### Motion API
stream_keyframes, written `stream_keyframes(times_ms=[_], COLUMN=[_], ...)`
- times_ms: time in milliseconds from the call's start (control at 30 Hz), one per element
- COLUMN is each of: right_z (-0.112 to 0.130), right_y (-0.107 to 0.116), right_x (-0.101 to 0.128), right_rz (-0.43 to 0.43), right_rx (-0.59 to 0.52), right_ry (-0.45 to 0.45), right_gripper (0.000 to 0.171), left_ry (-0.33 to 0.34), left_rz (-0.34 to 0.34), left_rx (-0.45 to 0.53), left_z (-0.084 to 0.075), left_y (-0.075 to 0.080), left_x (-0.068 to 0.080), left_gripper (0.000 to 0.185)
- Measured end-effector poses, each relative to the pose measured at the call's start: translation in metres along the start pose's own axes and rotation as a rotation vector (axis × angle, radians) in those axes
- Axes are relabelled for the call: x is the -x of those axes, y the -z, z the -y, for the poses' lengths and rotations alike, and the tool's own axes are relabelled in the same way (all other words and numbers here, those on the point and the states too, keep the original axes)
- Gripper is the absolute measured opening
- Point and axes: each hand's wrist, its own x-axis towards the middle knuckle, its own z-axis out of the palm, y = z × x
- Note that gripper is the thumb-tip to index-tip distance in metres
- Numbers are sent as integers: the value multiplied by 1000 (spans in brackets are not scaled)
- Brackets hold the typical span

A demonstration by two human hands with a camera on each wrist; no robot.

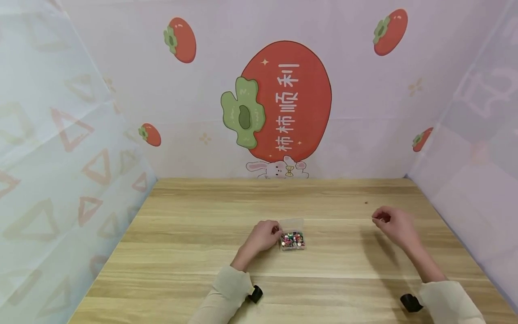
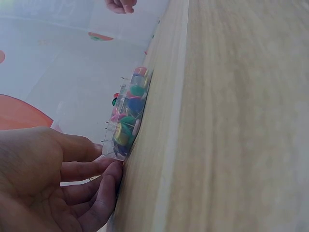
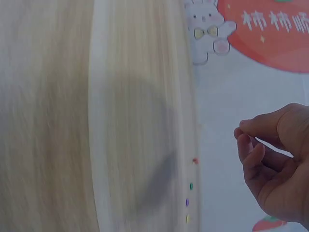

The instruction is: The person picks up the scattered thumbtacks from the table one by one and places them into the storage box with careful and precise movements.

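Observation:
A small clear plastic box (image 1: 292, 246) of colourful thumbtacks (image 1: 293, 238) lies on the table in the head view, its lid (image 1: 292, 223) raised at the back. My left hand (image 1: 265, 235) is at its left side; in the left wrist view thumb and forefinger pinch the near end of the box. Well to the right, my right hand (image 1: 396, 226) hangs above the table with thumb and forefinger tips together. I cannot tell whether a small thing is between them. Small red (image 3: 195, 161), green (image 3: 191, 186), purple (image 3: 187, 203) and yellow (image 3: 188, 219) pieces lie in a row beyond it.
The wooden table (image 1: 182, 261) ends at a back wall (image 1: 356, 148) printed with persimmons and a rabbit. Pale patterned sheets stand at the left (image 1: 60, 148) and right (image 1: 481, 148) sides. One dark speck (image 1: 366, 202) shows near the table's far side.

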Motion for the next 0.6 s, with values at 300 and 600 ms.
stream_keyframes(times_ms=[300, 600], right_z=[39, 77], right_y=[-28, -65], right_x=[1, 4], right_rz=[32, 84], right_rx=[-35, -48], right_ry=[75, 139], right_gripper=[7, 9], left_ry=[-4, -4], left_rz=[0, 3], left_rx=[5, 6], left_z=[0, -1], left_y=[1, 1], left_x=[0, -1], left_gripper=[15, 15])
